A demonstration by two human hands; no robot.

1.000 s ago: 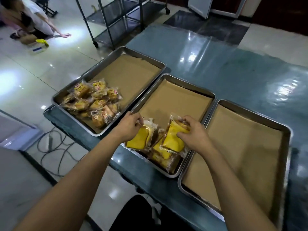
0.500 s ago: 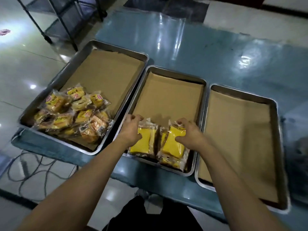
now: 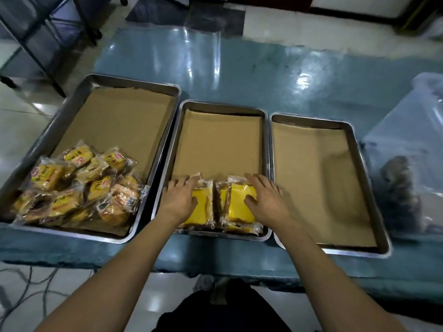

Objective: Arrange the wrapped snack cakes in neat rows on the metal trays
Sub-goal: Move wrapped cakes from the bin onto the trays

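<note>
Two cakes (image 3: 217,206) are pressed flat in the middle tray (image 3: 224,107), lower centre of frame. The left hand (image 3: 178,200) and right hand (image 3: 265,202) are spread open, nothing gripped.

Both hands lay flat on yellow wrapped snack cakes (image 3: 236,207) at the near end of the middle paper-lined metal tray (image 3: 221,107): left hand (image 3: 178,200), right hand (image 3: 266,200). More cakes filled the left tray (image 3: 134,80).

clear bag (image 3: 407,149) blurred, cut off at right, dark contents unidentifiable, wrapper print unreadable
</note>
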